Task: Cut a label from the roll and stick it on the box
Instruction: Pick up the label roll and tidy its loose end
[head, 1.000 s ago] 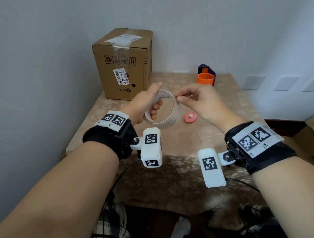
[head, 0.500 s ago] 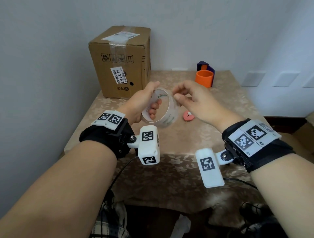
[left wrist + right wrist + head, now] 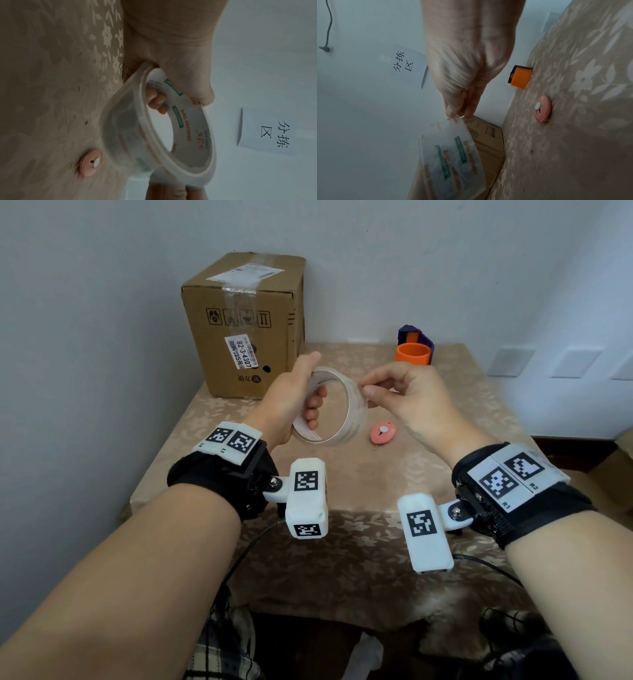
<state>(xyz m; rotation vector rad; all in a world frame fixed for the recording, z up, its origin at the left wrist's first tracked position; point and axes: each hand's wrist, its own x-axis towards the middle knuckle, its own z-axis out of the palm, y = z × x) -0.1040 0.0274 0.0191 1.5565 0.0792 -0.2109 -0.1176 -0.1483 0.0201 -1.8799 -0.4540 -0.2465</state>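
Observation:
My left hand holds a clear tape roll above the table, fingers through its core and thumb over the top. In the left wrist view the roll shows printed green and orange marks inside. My right hand pinches the roll's upper right rim with thumb and forefinger; the right wrist view shows those fingertips on the edge of the roll. I cannot tell whether a loose end is lifted. The cardboard box stands at the back left against the wall. A pink round cutter lies on the cloth under my right hand.
An orange cup with a purple object behind it stands at the back right. The table has a beige flowered cloth, and cables hang below its front edge. A paper sheet with characters is stuck on the wall.
Both hands stay at the roll. The left hand has turned the roll a little, and the right fingertips have shifted along its rim to a pinch at the upper right.

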